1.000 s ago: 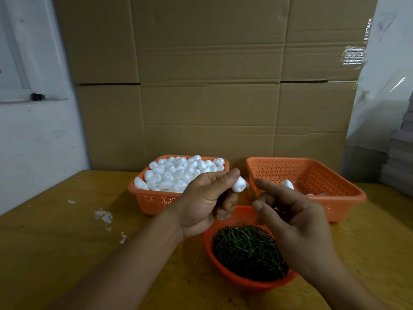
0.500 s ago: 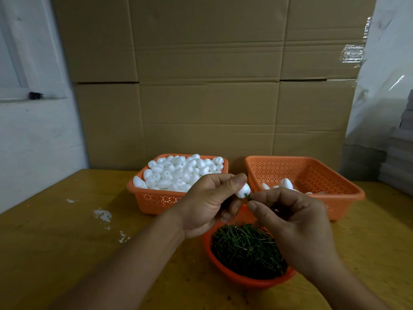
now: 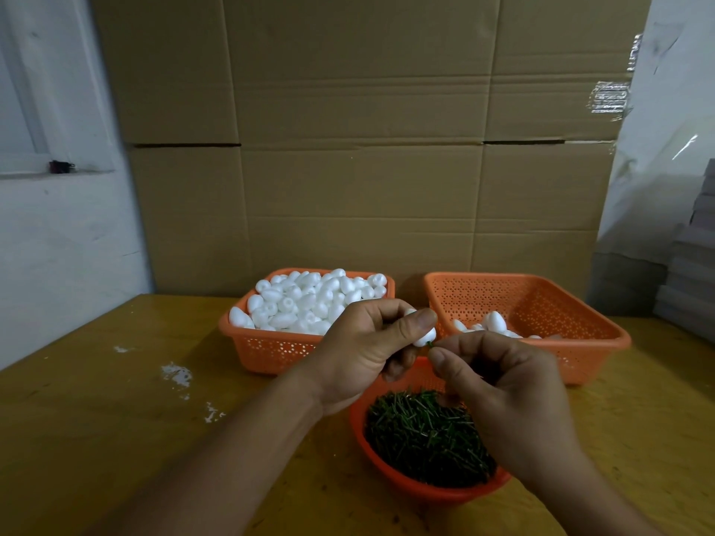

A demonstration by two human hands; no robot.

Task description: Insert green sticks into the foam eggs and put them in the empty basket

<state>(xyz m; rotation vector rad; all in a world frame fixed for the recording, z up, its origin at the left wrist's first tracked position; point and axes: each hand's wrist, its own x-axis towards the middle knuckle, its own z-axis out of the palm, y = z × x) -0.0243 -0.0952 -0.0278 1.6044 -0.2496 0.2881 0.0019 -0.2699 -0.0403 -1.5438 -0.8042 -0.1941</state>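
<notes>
My left hand (image 3: pixel 363 352) pinches a white foam egg (image 3: pixel 425 336) between thumb and fingers, above the round orange bowl (image 3: pixel 433 493) of green sticks (image 3: pixel 421 435). My right hand (image 3: pixel 503 392) pinches a green stick (image 3: pixel 429 344) whose tip touches the egg's lower end; most of the stick is hidden by my fingers. Behind on the left, an orange basket (image 3: pixel 271 352) is heaped with foam eggs (image 3: pixel 309 303). The right orange basket (image 3: pixel 580 342) holds a few eggs (image 3: pixel 495 323).
Everything sits on a yellow wooden table (image 3: pixel 116 419) with white crumbs (image 3: pixel 178 375) left of the baskets. A tall cardboard wall (image 3: pixel 360 148) stands right behind the baskets. Grey stacked sheets (image 3: pixel 692 272) rise at the far right.
My right hand moved left and up to meet the egg, bringing the stick's tip against it. The left hand kept the egg roughly in place, tilting it slightly down.
</notes>
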